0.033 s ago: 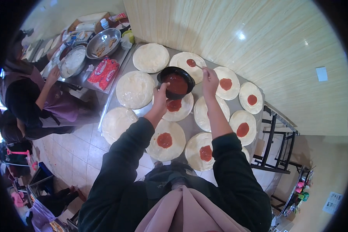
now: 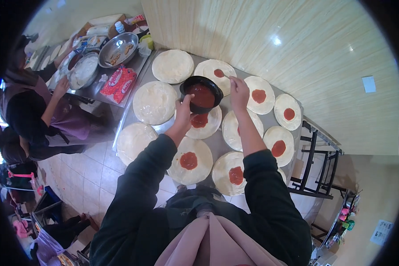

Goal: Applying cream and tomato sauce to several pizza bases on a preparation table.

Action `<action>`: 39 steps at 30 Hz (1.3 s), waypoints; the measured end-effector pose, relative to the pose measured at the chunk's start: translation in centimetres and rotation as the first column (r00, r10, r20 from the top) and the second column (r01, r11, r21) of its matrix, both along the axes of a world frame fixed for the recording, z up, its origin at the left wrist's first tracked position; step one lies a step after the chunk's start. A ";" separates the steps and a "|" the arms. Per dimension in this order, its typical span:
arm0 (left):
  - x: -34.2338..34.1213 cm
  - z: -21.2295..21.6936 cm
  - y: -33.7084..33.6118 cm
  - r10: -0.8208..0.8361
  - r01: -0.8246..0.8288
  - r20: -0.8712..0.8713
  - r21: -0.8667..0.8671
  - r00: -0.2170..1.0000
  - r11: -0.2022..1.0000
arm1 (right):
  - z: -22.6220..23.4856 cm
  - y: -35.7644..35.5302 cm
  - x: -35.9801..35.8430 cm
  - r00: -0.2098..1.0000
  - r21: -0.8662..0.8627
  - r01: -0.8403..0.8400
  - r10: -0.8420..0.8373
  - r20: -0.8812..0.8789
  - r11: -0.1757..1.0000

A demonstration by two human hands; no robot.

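**A:** In the head view, what has the left hand (image 2: 184,108) got?

**B:** Its grip is clamped on the near rim of a black bowl (image 2: 201,94) full of red sauce, held above the steel worktop (image 2: 217,144), over a dough round with a red dab (image 2: 203,123).

**A:** And the right hand (image 2: 238,91)?

**B:** Fingers pinched together on a thin spoon handle (image 2: 226,76). It points toward the sauced round at the far edge (image 2: 216,71), where a red blob sits. The tip is too small to make out.

**A:** How do the rounds lie?

**B:** Pale discs cover the worktop. Three on the left are bare: one at the far end (image 2: 173,66), one beside the bowl (image 2: 154,102), one nearer the front (image 2: 133,141). The rest carry a red spot at the centre, among them the two nearest the person's chest (image 2: 190,160) (image 2: 232,173).

**A:** Anything else?

**B:** Further left, another person's hand (image 2: 60,87) rests by a metal bowl of white stuff (image 2: 83,70). A second metal bowl (image 2: 118,48) stands behind it, and a red packet (image 2: 119,83) lies just beside the bare rounds.
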State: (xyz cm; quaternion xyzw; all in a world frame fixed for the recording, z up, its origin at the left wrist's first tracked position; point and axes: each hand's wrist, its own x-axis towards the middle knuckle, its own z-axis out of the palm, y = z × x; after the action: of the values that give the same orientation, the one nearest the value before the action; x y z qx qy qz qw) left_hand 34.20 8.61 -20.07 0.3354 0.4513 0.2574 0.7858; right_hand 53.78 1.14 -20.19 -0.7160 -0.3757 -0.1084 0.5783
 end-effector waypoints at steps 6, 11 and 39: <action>-0.5 0.4 0.3 0.023 -0.021 -0.044 0.041 0.999 0.999 | 3.2 -0.9 -1.7 0.966 -0.169 -0.013 0.056 0.251 0.986; -0.2 1.7 -0.8 0.020 -0.017 -0.035 0.073 0.999 0.997 | 5.6 -4.9 -4.9 0.930 -0.210 -0.019 0.095 0.356 0.978; -1.3 0.0 -2.3 0.028 -0.028 0.014 0.011 1.000 1.000 | 0.6 -1.3 -1.6 0.698 0.272 0.038 0.169 -0.696 0.962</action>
State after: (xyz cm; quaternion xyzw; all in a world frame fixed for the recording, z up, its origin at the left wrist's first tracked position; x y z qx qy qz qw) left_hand 32.90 6.31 -20.05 0.3317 0.4492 0.2734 0.7832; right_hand 52.14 -0.13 -19.57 -0.6038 -0.1300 0.1485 0.7724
